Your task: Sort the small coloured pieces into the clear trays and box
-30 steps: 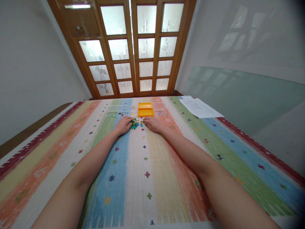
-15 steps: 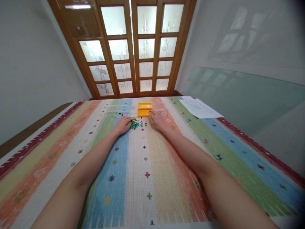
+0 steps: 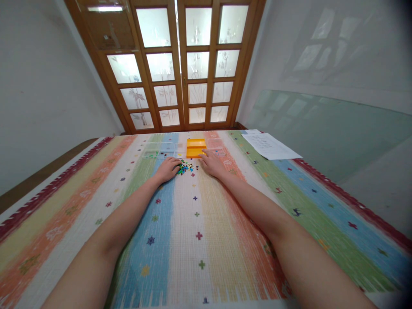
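A small heap of tiny coloured pieces (image 3: 186,167), mostly green, blue, yellow and dark, lies on the striped cloth. My left hand (image 3: 168,170) rests at the heap's left side, fingers stretched over its edge and slightly apart. To the right of the heap is my right hand (image 3: 211,163), its fingers spread and reaching forward to the near right corner of an orange two-part box (image 3: 196,143). No piece can be made out in either hand; the pieces are very small at this distance.
Left of the orange box stands a clear plastic tray (image 3: 151,146) with a few small green, dark and yellow pieces in it. Another clear tray (image 3: 216,144) lies on the right. White paper sheets (image 3: 270,146) lie at the far right of the tablecloth (image 3: 186,257).
My left hand has shifted slightly right over the heap's edge. The right hand's fingers have moved a little at the box's corner. The trays and box have stayed in place.
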Demonstrator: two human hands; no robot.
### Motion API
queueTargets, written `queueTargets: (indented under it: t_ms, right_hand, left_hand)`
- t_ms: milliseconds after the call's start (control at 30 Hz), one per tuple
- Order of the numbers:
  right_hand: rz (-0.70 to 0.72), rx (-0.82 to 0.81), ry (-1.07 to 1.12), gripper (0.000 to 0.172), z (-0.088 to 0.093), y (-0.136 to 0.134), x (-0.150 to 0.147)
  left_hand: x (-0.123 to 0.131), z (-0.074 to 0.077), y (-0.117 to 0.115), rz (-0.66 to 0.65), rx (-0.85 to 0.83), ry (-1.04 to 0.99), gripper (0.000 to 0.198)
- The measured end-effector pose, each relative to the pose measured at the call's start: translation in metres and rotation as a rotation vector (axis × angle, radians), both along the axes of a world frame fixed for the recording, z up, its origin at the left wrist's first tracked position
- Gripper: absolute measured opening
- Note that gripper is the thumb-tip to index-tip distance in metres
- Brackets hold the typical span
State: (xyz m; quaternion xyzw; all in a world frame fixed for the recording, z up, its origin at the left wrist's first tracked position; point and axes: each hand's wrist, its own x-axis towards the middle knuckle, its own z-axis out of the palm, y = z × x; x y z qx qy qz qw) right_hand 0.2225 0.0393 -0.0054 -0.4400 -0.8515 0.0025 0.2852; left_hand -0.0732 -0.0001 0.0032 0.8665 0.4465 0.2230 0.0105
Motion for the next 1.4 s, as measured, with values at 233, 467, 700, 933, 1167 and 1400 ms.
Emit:
queueTargets:
  t_ms: [233, 467, 700, 933, 1167, 1400]
  right_hand:
    - [0.006, 0.014, 0.001, 0.034, -0.002, 0.001, -0.0001]
    - [0.015, 0.011, -0.018, 0.035, -0.0008, -0.0001, 0.0]
    - [0.018, 0.01, -0.036, 0.035, -0.0002, -0.0003, -0.0007]
    - [0.053, 0.051, -0.055, 0.035, -0.0025, 0.0008, 0.0001]
    - [0.082, 0.039, -0.047, 0.035, -0.0009, 0.0, -0.0014]
    - [0.092, 0.043, -0.046, 0.035, 0.0018, -0.0025, -0.0014]
  left_hand:
    - [0.0031, 0.0029, -0.0032, 0.012, 0.018, 0.032, 0.036]
    - [0.0031, 0.0052, -0.002, 0.05, 0.0, 0.042, 0.03]
    - [0.0069, 0.0038, -0.0037, -0.004, -0.025, -0.005, 0.027]
    - [0.0081, -0.0004, -0.0032, -0.02, -0.046, 0.006, 0.033]
    - [0.0088, -0.0005, -0.0027, -0.039, -0.051, 0.018, 0.038]
    - [0.0092, 0.0034, -0.0056, -0.05, -0.058, 0.009, 0.04]
